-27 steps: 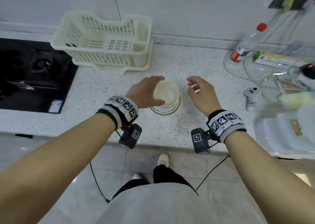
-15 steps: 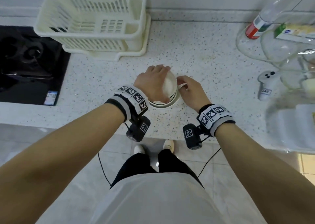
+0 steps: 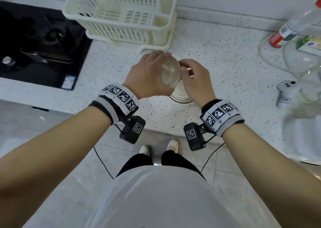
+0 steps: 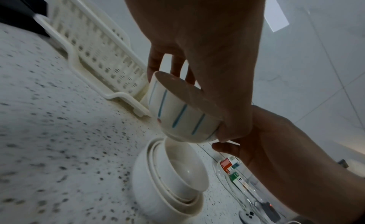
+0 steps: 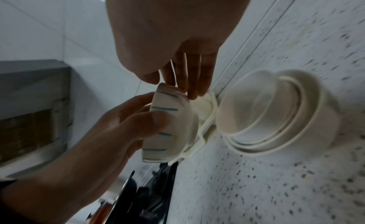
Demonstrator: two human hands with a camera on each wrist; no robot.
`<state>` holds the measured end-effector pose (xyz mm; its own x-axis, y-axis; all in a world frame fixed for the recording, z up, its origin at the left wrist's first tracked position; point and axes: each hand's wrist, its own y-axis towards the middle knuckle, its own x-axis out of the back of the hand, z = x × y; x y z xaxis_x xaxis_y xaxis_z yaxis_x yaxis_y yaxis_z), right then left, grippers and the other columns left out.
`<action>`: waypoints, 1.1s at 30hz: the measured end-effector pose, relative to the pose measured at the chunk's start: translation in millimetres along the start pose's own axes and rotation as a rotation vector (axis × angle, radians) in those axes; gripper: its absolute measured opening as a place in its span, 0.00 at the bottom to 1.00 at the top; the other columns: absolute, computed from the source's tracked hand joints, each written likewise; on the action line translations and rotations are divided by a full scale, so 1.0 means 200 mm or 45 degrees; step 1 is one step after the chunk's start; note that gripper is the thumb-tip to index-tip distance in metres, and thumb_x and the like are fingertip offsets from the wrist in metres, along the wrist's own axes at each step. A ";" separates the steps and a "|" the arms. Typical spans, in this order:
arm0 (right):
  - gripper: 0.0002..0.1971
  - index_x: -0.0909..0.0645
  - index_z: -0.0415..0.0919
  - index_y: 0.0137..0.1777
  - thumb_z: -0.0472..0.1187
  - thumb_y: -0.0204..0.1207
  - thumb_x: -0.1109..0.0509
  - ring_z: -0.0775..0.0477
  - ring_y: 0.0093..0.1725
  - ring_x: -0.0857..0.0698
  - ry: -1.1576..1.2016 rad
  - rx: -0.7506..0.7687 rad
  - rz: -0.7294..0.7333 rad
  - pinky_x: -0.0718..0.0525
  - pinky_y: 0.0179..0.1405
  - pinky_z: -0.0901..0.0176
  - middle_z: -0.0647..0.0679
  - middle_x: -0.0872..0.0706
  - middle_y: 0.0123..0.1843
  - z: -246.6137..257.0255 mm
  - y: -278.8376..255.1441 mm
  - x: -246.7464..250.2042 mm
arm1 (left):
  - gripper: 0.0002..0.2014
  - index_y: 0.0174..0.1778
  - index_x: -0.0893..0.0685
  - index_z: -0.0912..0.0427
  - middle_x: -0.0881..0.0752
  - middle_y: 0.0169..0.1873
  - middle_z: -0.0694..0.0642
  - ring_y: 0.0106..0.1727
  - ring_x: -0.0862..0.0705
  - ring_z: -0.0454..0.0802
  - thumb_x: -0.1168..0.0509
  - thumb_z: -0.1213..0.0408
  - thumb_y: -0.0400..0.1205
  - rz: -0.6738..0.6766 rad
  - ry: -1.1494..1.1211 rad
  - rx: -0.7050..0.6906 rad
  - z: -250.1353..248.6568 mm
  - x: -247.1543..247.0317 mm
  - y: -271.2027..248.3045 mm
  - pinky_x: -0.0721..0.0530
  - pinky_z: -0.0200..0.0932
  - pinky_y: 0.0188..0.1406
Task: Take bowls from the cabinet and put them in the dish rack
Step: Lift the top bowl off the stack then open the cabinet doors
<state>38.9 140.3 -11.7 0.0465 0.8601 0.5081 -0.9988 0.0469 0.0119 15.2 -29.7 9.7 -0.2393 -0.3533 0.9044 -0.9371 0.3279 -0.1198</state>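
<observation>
A small white bowl with blue stripes [image 3: 171, 75] [image 4: 181, 113] [image 5: 169, 125] is held tilted just above a stack of white bowls [image 3: 180, 96] [image 4: 173, 177] [image 5: 276, 115] on the speckled counter. My left hand [image 3: 161, 72] grips it, fingers over the far rim and thumb on the near side. My right hand [image 3: 185, 68] pinches the bowl's right rim with its fingertips [image 5: 189, 90]. The cream dish rack [image 3: 121, 15] [image 4: 94, 55] stands behind the hands, with no dishes visible in it.
A black stove [image 3: 34, 42] lies left of the rack. At the right are a bottle with a red label [image 3: 284, 33], glass containers [image 3: 298, 61] and a white controller [image 3: 284, 94]. The counter's front edge [image 3: 52, 104] runs under my wrists.
My left hand has lifted the striped bowl off the stack and tilted it. My right hand has moved in from the right and taken its rim.
</observation>
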 end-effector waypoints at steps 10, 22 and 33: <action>0.22 0.30 0.45 0.75 0.43 0.83 0.36 0.41 0.40 0.08 0.020 -0.397 0.549 0.07 0.39 0.44 0.45 0.18 0.66 0.07 -0.16 -0.58 | 0.54 0.79 0.33 0.51 0.29 0.77 0.50 0.76 0.30 0.55 0.40 0.28 0.56 0.159 -0.006 0.063 0.49 -0.15 -0.34 0.19 0.60 0.64; 0.23 0.29 0.43 0.76 0.32 0.80 0.37 0.42 0.52 0.12 0.184 -0.620 0.239 0.07 0.39 0.39 0.41 0.20 0.65 -0.14 -0.26 -0.78 | 0.54 0.82 0.41 0.57 0.38 0.82 0.54 0.82 0.40 0.56 0.29 0.36 0.63 0.308 -0.015 -0.161 0.66 -0.42 -0.27 0.26 0.67 0.69; 0.19 0.25 0.43 0.71 0.32 0.83 0.43 0.46 0.39 0.12 0.185 -0.599 0.050 0.11 0.42 0.56 0.47 0.16 0.61 -0.22 -0.41 -0.68 | 0.36 0.77 0.33 0.60 0.38 0.82 0.60 0.83 0.41 0.64 0.29 0.58 0.73 0.041 0.044 -0.361 0.70 -0.44 -0.30 0.43 0.65 0.82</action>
<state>114.2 41.0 -119.8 0.0437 0.9263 0.3743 -0.8870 0.2083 -0.4121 57.1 -141.4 -121.1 -0.2541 -0.3104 0.9160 -0.8196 0.5720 -0.0335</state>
